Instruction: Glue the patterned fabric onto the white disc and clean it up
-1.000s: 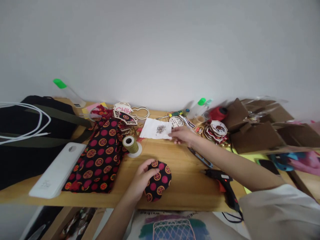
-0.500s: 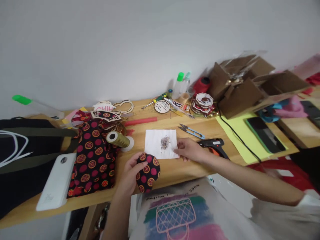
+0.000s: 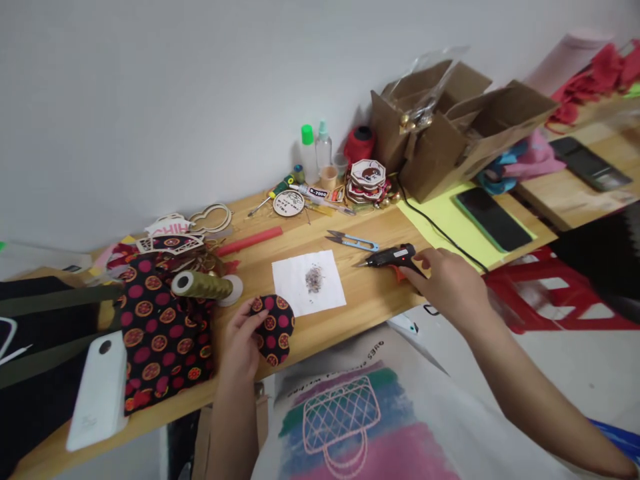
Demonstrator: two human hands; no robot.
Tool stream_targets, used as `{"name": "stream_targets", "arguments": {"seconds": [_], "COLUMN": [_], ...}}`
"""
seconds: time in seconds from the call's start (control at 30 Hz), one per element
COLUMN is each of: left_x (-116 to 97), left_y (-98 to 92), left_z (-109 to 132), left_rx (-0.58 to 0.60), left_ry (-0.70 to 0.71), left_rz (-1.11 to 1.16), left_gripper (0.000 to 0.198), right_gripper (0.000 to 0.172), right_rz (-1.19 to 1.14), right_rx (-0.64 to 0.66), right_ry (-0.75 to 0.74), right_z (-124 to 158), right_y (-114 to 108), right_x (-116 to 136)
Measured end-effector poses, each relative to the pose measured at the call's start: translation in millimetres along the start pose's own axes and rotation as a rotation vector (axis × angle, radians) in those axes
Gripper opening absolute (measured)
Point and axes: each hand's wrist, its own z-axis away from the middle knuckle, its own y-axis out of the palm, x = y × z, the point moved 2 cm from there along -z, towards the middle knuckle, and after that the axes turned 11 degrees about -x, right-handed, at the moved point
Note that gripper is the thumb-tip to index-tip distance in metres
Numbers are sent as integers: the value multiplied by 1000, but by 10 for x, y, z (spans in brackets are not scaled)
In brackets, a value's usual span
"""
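My left hand (image 3: pixel 245 337) pinches a rounded, notched fabric piece (image 3: pixel 275 327), black with orange and magenta circles, over the table's front edge. Right beside it lies a white paper square (image 3: pixel 285 273) bearing a small heap of dried bits (image 3: pixel 314 279). My right hand (image 3: pixel 453 283) is at the black hot glue gun (image 3: pixel 393 256), with thumb and fingers closed about its handle. The gun rests on the table, nozzle pointing left, a red light lit on its side. Blue-handled thread snips (image 3: pixel 353 241) lie just behind it.
Matching patterned cloth (image 3: pixel 165 333) and an olive thread spool (image 3: pixel 205 285) occupy the left, near a white power bank (image 3: pixel 97 390). Bottles (image 3: pixel 309 157), wooden tags (image 3: pixel 367 173) and cardboard boxes (image 3: pixel 435 153) line the back. A black cord (image 3: pixel 440 230) crosses yellow paper beside a phone (image 3: pixel 493 217).
My right hand has left the paper's edge and moved right to the glue gun handle. My left hand keeps hold of the fabric piece. The camera view has turned right.
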Motion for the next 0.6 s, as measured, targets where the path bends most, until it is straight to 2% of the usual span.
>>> {"name": "stream_targets", "arguments": {"seconds": [0.1,0.2,0.43,0.6], "left_x": [-46,-84,-96,-101], "left_y": [54,130,246,261], "left_z": [-25,-49,-104,-86], "left_rx": [47,105,131,150], "left_ry": [6,-30,-92,-112], "left_rz": [66,109,58,35], "left_gripper": [29,26,25,28], "right_gripper": [45,50,32,26], "right_rz": [30,-36,-65,-86], "right_rx": [65,122,98,110], "right_ry": [3,-32,-8,7], "right_z": [-28,4,35,-6], "right_y": [117,238,259,266], "right_x": [-148,-178,-205,-206]}}
